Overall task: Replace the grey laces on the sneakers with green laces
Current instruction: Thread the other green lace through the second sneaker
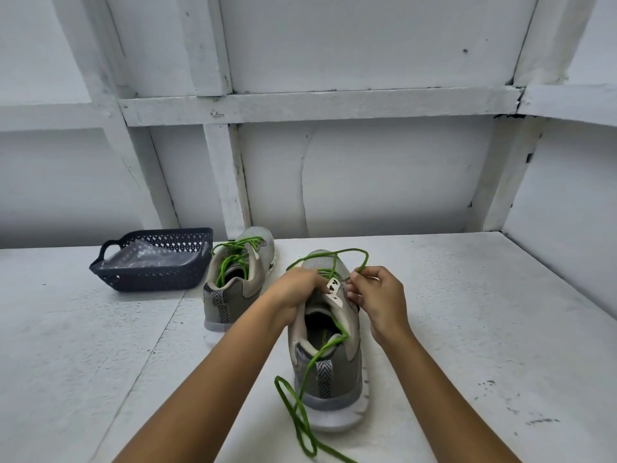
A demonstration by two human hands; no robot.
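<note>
Two grey sneakers stand on the white table, heels toward me. The left sneaker [237,279] carries a green lace through its eyelets. The near sneaker [329,355] sits between my hands, and its green lace [302,409] is partly threaded. One end of that lace trails over the heel onto the table, while the other loops above the toe. My left hand [293,292] grips the near sneaker's upper at the left eyelets. My right hand [380,297] pinches the green lace beside the right eyelets. No grey laces are in view.
A dark blue plastic basket [110,269] with clear plastic inside stands at the back left, next to the left sneaker. White panelled walls close the table at the back and right. Open table lies to the right of my arms.
</note>
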